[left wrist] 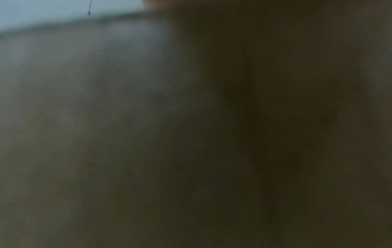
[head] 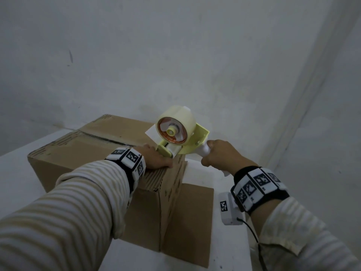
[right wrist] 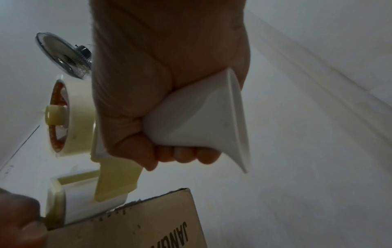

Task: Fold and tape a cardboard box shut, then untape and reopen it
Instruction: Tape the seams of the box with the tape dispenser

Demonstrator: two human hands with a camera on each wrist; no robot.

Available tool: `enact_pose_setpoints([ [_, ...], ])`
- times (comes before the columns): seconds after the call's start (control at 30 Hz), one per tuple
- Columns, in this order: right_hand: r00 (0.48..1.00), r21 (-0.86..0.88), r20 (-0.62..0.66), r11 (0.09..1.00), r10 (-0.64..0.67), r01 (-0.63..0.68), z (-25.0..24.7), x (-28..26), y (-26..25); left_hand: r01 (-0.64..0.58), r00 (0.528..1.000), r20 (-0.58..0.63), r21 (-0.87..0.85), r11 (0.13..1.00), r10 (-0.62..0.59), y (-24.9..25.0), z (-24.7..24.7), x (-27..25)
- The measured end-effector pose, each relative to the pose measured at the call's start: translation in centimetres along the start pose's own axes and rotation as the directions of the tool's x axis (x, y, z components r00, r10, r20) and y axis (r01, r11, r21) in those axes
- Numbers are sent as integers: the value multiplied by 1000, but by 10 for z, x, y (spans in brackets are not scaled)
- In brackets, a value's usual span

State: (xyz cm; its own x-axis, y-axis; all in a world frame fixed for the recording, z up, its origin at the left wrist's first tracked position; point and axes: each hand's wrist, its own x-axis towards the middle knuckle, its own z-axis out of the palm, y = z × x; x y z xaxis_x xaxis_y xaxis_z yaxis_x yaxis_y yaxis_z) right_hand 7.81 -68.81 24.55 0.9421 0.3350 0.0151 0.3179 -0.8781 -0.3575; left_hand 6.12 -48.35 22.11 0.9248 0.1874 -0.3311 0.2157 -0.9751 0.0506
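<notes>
A brown cardboard box [head: 93,145] stands on the white table [head: 201,173] with its top flaps folded down and a seam across the top. My left hand [head: 156,157] lies flat on the box top near its right edge; its fingertips are hidden behind the dispenser. My right hand [head: 220,155] grips the white handle [head: 205,150] of a pale yellow tape dispenser [head: 175,133] carrying a roll of clear tape. The dispenser's front roller rests on the box's right top edge, beside my left hand. In the right wrist view my fingers [right wrist: 182,154] wrap the handle [right wrist: 201,114] above the box [right wrist: 137,226]. The left wrist view is dark and blurred.
A side flap [head: 191,222] of the box sticks out toward me at the lower right. White walls meet in a corner behind and to the right of the table. A wall fan [right wrist: 63,55] shows in the right wrist view.
</notes>
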Motion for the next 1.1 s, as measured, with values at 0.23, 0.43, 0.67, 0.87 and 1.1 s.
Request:
enact_pose_setpoints([
  [0.23,996,5,-10,996,93,-93,-21,-19,34,-11,999,36,28,1000,10,1,-3,1],
  [0.43,996,-28,15,996,88,-88,2,-26,39,-51,999,-2,49,997,51,7,-4,-4],
  [0.67,989,58,-17,988,144,-143,27,-28,45,-218,975,85,162,962,207,18,-1,-13],
  [0.87,986,158,-33,975,165,-158,46,-38,55,-263,961,138,166,951,241,14,-6,-11],
  [1.1,978,248,-21,949,209,-197,51,-40,62,-270,957,160,202,941,240,14,-9,-14],
])
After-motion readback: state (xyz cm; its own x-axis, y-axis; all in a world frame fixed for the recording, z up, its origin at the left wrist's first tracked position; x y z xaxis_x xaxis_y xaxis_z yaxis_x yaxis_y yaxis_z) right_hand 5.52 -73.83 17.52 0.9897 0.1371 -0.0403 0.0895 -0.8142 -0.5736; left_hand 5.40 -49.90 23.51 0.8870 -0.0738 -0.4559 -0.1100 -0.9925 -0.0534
